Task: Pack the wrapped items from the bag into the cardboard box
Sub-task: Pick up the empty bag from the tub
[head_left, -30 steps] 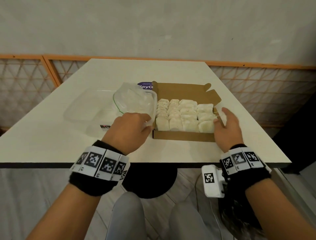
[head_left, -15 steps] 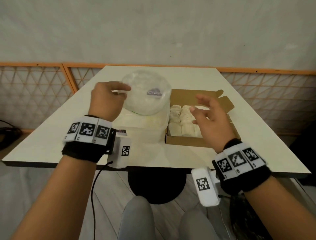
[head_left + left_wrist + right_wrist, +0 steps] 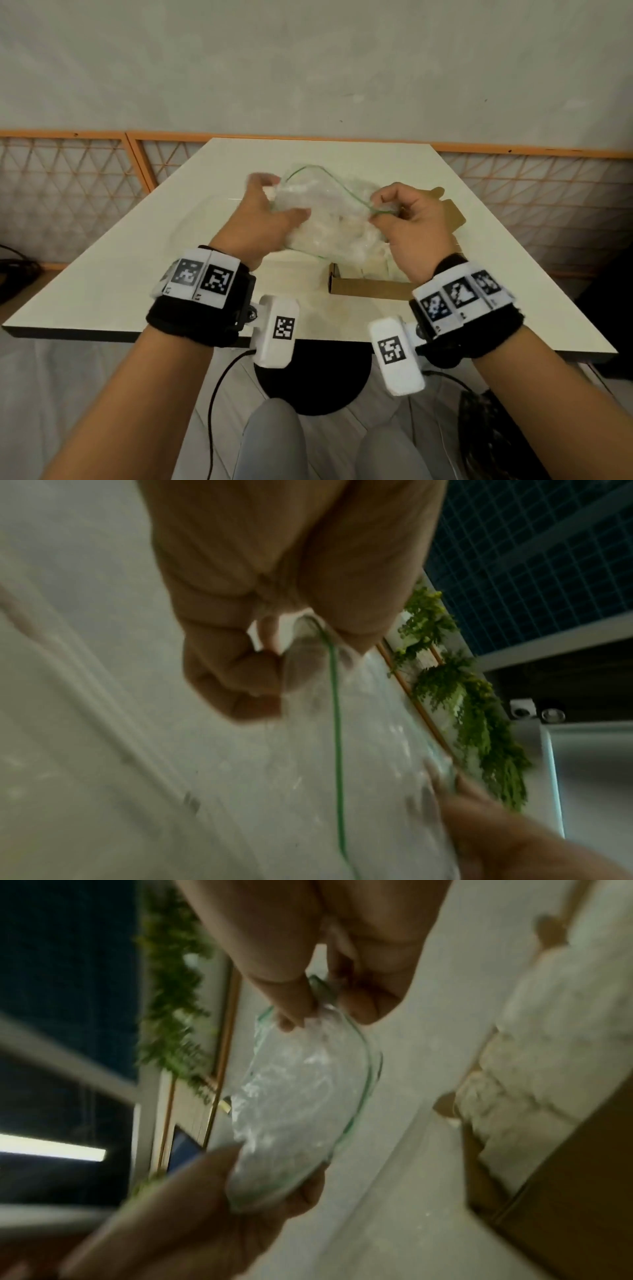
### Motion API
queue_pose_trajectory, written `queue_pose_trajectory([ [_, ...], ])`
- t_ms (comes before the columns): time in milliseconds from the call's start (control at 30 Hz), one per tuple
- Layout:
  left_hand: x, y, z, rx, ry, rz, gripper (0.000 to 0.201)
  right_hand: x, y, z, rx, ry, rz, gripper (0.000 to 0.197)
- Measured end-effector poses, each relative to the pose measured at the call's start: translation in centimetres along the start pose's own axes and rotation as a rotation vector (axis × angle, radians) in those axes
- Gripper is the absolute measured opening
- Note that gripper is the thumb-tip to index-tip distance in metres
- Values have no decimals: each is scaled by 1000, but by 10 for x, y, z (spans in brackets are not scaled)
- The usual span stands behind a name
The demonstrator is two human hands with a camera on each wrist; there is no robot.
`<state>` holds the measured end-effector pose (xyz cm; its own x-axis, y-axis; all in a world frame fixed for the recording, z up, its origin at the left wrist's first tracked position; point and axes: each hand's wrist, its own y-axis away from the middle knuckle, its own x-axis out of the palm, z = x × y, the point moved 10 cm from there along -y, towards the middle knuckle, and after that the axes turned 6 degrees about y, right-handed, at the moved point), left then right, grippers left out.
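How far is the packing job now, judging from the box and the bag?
Done: the brown cardboard box already holds rows of white wrapped items. In hand: the left hand and the right hand both grip the clear plastic bag with a green rim above the box. Left: whether any items remain in the bag is unclear.

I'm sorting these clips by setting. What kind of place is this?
Probably a cafe or eatery's seating area, though that is a guess: a pale pedestal table against an orange lattice partition, hanging greenery on a wall, and a cardboard box of wrapped items.
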<state>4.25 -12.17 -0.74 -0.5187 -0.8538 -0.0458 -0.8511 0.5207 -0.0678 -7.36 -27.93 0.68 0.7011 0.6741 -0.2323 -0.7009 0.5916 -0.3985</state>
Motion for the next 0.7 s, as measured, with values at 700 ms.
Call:
queue_pose_trajectory([
  [700,72,-2,14,-116,676,212,28,-1,41,37,-478,398,28,67],
])
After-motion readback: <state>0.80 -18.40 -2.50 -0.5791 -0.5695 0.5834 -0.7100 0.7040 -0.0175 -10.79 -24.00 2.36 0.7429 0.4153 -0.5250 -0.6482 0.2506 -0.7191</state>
